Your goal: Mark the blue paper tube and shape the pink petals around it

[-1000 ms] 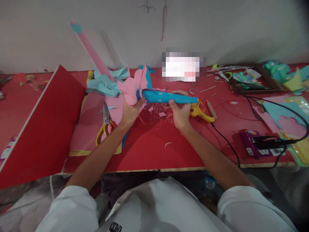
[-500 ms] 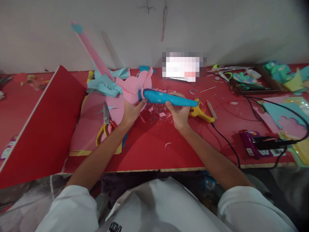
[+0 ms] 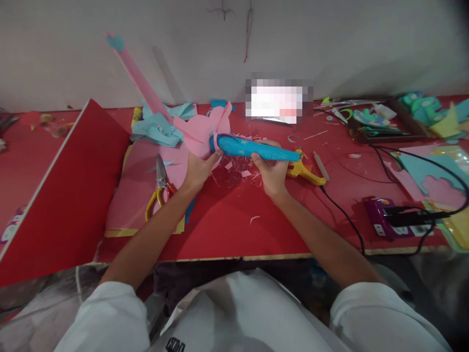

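Note:
Both hands hold a blue paper cone point(image 3: 245, 146) with pale stars, lying nearly level above the red table. My left hand point(image 3: 200, 171) is closed round its wide left end, thumb on top, where a pink strip and large pink petal-like paper pieces point(image 3: 200, 132) are joined. Farther along, my right hand point(image 3: 271, 168) grips the narrower part, its thumb in front and fingers behind. The cone's tip points right, just over a yellow glue gun point(image 3: 306, 173). Scissors point(image 3: 161, 183) with yellow and red handles lie left of my left forearm on pink sheets point(image 3: 128, 195).
A long pink paper stick point(image 3: 142, 83) leans on the wall by crumpled light-blue paper point(image 3: 157, 129). A red board point(image 3: 69, 195) stands slanted at left. On the right are a purple power strip point(image 3: 388, 220), cables, a dark tray point(image 3: 414, 134) and a pencil point(image 3: 321, 166). Paper scraps litter the middle.
The pink petal-like pieces have tilted very slightly to the left. Both hands keep their hold on the blue cone, almost unmoved.

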Tool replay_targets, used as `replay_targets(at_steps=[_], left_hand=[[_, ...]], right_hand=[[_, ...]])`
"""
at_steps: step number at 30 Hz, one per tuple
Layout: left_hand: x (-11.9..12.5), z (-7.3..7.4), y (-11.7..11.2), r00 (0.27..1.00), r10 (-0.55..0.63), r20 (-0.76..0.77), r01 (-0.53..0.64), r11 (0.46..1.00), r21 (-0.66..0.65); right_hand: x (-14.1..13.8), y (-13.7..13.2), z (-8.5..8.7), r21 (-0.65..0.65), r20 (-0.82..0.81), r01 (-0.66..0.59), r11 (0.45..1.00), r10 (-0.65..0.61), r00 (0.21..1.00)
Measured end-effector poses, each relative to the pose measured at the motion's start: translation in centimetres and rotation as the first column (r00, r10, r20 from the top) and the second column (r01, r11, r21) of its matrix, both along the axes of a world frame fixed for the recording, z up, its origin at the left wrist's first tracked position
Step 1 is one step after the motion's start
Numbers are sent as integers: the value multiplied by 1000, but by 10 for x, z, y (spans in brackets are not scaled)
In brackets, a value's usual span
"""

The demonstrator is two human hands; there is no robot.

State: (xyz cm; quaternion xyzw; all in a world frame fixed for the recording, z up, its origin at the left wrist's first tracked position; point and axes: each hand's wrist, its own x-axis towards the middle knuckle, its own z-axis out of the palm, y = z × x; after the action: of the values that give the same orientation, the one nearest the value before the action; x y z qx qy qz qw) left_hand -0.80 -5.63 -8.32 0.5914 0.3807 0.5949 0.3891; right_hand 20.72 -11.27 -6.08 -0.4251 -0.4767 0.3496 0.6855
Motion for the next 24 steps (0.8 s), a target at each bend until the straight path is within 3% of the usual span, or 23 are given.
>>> replay_targets(at_steps=[18, 24], left_hand=[[1, 11, -5, 993, -108, 42, 111, 991, -76], [0, 4, -5, 993, -100, 60, 107, 985, -133]], right_hand=[[2, 3, -9, 9, -89, -1, 1000, 2, 996], [5, 6, -13, 57, -27, 34, 998, -33, 999]])
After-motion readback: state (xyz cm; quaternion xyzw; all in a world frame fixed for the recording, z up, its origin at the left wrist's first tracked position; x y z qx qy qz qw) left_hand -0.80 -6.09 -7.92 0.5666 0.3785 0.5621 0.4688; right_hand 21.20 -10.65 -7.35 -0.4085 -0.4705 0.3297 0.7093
